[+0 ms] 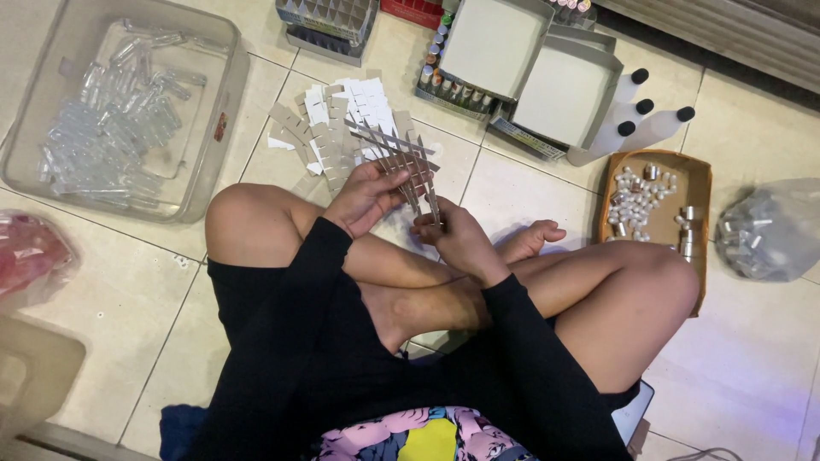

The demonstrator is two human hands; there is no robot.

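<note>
- Both hands grip a cardboard divider grid (400, 162), held above the crossed legs.
- Left hand (366, 198) closed on its near-left edge.
- Right hand (457, 239) pinches the lower strips.
- Loose cardboard strips (329, 119) lie on the floor just beyond.
- Clear tub of vials (115, 102) sits far left.

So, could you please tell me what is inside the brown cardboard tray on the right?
The brown cardboard tray holds small white caps and a few silver pieces. Its near end is hidden behind the person's knee.
</note>
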